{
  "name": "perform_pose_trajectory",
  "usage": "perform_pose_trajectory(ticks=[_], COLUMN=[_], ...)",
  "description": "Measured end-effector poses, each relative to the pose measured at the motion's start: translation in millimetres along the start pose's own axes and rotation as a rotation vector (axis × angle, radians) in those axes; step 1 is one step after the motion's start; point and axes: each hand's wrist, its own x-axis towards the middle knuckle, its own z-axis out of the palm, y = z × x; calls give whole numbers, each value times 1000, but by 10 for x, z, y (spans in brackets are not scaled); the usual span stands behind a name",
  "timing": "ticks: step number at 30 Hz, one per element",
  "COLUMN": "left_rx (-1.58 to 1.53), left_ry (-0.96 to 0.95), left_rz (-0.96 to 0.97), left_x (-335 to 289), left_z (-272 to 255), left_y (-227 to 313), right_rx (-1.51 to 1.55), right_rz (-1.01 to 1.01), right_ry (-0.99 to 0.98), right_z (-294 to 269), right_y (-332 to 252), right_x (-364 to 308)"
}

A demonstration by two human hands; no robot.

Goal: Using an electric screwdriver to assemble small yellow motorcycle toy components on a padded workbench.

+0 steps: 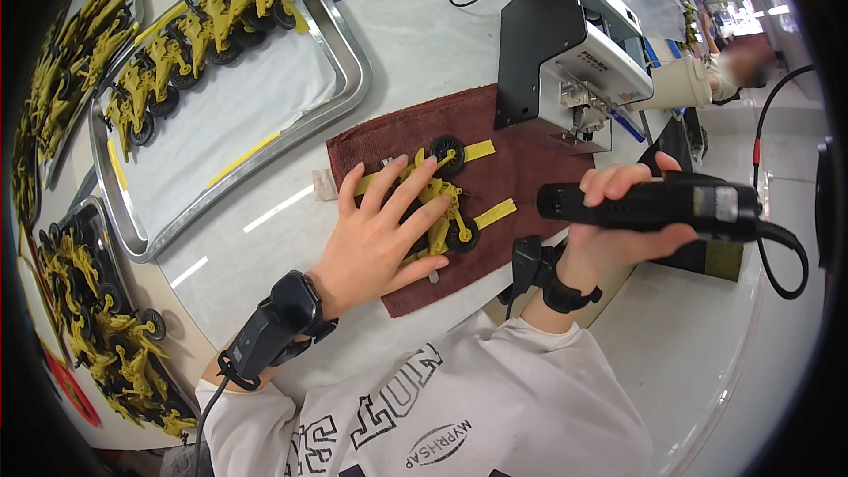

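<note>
My left hand [380, 234] lies with fingers spread over a yellow toy vehicle [439, 228] with black wheels, touching it from above. The hand hides much of the toy. Yellow flat strips stick out on the toy's right side. Underneath is a dark red towel [517, 163]. My right hand [618, 234] is closed around a black electric screwdriver [649, 203], held level to the right of the toy. Its thin bit points left toward the yellow strips; whether the tip touches anything I cannot tell.
A metal tray [358, 62] with a row of yellow toy vehicles [199, 40] stands at upper left. More yellow parts [97, 318] fill trays along the left. A black and white machine [574, 62] stands behind the towel. The screwdriver's cord [795, 252] loops at right. Another person [724, 84] is far right.
</note>
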Motion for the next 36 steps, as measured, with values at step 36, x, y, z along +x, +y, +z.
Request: perform_pose_trajectory(ticks=[36], left_rx=[-278], left_ry=[334], left_rz=[106], left_x=[-43], left_z=[14], left_y=[-61], right_rx=[510], right_rz=[159], right_ry=[-354], right_z=[426], right_y=[-68], right_x=[-331])
